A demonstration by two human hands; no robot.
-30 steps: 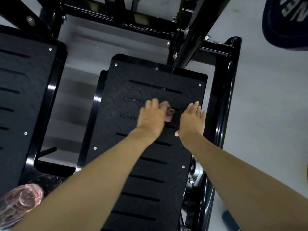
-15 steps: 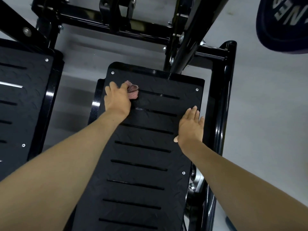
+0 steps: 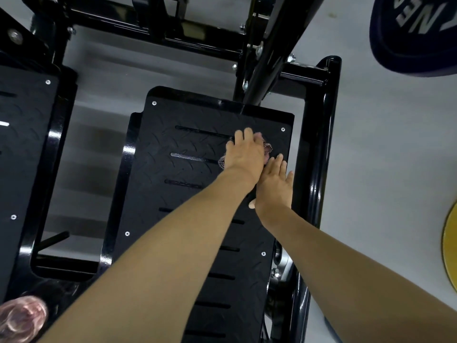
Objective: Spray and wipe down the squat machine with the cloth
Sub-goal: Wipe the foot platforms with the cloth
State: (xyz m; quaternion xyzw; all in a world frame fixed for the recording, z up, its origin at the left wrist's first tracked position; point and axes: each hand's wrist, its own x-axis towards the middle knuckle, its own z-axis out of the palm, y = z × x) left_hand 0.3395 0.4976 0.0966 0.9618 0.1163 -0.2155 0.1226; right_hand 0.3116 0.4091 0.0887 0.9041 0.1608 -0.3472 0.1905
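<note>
**Where things lie around the footplates**

Two footplates sit side by side over the floor (image 3: 383, 169): the near footplate (image 3: 188, 169) in the middle and the second footplate (image 3: 22, 157) at the left edge, with a gap of floor between them. Towards the far right corner of the near footplate, the left hand (image 3: 244, 154) holds the cloth (image 3: 267, 147) down on the plate. The cloth shows on both sides of the hand. The right hand (image 3: 274, 186) lies flat on the same plate, just right of and nearer than the left, touching its wrist. A frame tube (image 3: 319, 144) runs along the plate's right side. Behind the plates is a crossbar (image 3: 148, 23), and a slanted beam (image 3: 274, 45) rises from the near footplate's far edge. A weight plate (image 3: 415, 35) is at the far right, and another disc (image 3: 451, 248) is at the right edge.
</note>
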